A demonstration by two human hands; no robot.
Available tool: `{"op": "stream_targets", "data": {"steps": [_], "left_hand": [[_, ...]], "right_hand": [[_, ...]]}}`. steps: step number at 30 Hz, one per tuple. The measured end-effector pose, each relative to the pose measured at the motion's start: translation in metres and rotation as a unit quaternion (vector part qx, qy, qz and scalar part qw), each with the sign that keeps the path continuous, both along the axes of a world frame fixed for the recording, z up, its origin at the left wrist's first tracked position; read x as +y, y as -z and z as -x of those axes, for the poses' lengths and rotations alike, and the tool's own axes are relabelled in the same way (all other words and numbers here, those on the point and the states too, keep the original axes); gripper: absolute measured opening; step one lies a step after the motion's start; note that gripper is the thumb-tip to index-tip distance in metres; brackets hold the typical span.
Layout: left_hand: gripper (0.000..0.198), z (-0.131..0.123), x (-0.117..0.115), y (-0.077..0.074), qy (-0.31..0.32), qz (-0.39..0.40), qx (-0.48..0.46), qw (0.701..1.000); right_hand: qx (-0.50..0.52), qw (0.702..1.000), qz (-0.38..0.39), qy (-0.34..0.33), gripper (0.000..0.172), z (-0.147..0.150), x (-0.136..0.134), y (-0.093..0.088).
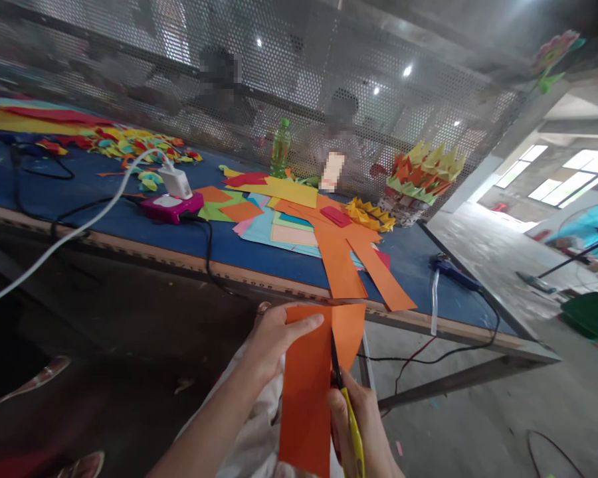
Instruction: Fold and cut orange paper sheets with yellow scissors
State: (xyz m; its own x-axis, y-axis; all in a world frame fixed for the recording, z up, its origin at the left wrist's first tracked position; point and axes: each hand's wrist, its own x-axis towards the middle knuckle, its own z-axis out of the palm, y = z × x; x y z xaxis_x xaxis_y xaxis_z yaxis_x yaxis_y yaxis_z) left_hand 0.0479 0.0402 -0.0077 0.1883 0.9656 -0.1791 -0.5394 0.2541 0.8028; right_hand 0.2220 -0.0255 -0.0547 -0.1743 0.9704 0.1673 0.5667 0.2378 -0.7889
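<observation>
Over my lap, my left hand point(284, 335) grips an orange paper sheet point(306, 392) by its upper left part, thumb pressed on the front. My right hand point(356, 418) is closed around scissors point(353, 425) with yellow handles. Their dark blades point away from me and sit in a cut that runs lengthwise through the sheet. To the right of the blades a narrower orange strip point(349, 328) bends outward. Just beyond, more orange paper strips point(341, 262) lie on the blue table point(249, 265) and reach over its front edge.
Coloured paper sheets point(259, 232), a magenta power adapter point(172, 207) with a white plug and cables, and a green bottle point(280, 149) are on the table. A folded-paper basket point(423, 176) and a blue glue gun point(453, 272) stand right. Perforated metal panels rise behind.
</observation>
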Motion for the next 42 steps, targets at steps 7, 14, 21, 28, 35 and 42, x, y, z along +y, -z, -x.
{"op": "stream_targets", "data": {"steps": [7, 14, 21, 28, 35, 42], "left_hand": [[0.034, -0.006, 0.002, 0.005, -0.032, 0.02, -0.005, 0.999], [0.029, -0.007, 0.0, 0.001, -0.039, 0.02, 0.01, 0.999], [0.027, -0.005, -0.003, -0.001, -0.044, 0.013, 0.026, 0.999], [0.027, -0.005, -0.005, 0.002, -0.051, 0.013, 0.023, 0.998], [0.023, -0.003, -0.005, -0.008, -0.069, 0.004, 0.04, 0.997], [0.026, 0.002, 0.007, -0.026, -0.094, -0.034, 0.054, 0.994]], "right_hand": [[0.002, 1.0, -0.014, -0.025, 0.061, -0.001, 0.001, 0.009], [0.02, 0.999, -0.025, -0.041, 0.063, 0.003, 0.006, 0.005], [-0.014, 0.999, -0.041, -0.018, 0.061, 0.007, 0.005, -0.006], [-0.002, 1.0, -0.006, 0.003, 0.065, 0.013, 0.004, -0.01], [0.005, 0.999, -0.003, -0.049, 0.067, 0.01, 0.009, -0.012], [0.011, 0.997, -0.033, -0.074, 0.058, 0.014, 0.025, -0.034]]}}
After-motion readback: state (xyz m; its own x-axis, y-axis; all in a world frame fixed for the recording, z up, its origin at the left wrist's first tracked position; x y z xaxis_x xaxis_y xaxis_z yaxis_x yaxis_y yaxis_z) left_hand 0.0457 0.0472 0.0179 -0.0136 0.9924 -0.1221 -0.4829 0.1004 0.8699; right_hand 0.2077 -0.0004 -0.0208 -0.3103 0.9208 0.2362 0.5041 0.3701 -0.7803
